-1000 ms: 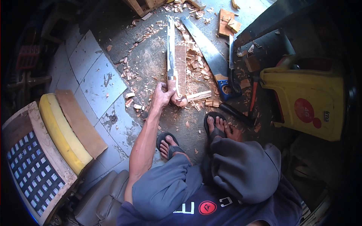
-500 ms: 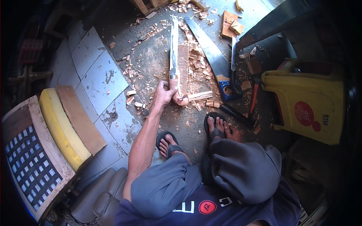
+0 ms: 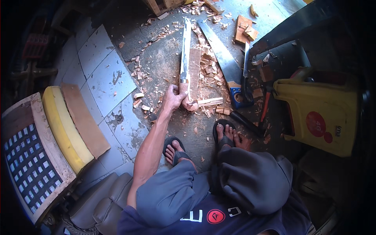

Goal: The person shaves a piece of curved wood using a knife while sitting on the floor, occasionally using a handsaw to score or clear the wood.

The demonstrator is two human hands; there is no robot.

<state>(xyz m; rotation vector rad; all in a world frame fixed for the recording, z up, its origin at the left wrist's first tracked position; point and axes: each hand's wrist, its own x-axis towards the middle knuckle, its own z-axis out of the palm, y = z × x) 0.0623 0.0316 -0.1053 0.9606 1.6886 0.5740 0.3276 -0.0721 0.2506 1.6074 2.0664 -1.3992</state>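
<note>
Left hand [image 3: 173, 98] is wrapped round the handle [image 3: 184, 87] of the machete [image 3: 186, 47], right of the floor's tiled edge [image 3: 117, 68]; the right hand's [image 3: 243, 141] grip cannot be told. Carving appears mostly done; what is left cannot be judged.

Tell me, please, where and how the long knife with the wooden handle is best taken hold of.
Probably by its wooden handle, from the near left, where the left hand holds it. The handle lies at the near end, and its curved butt should help keep the grip from slipping; the bare steel blade points away, best left untouched.
</note>
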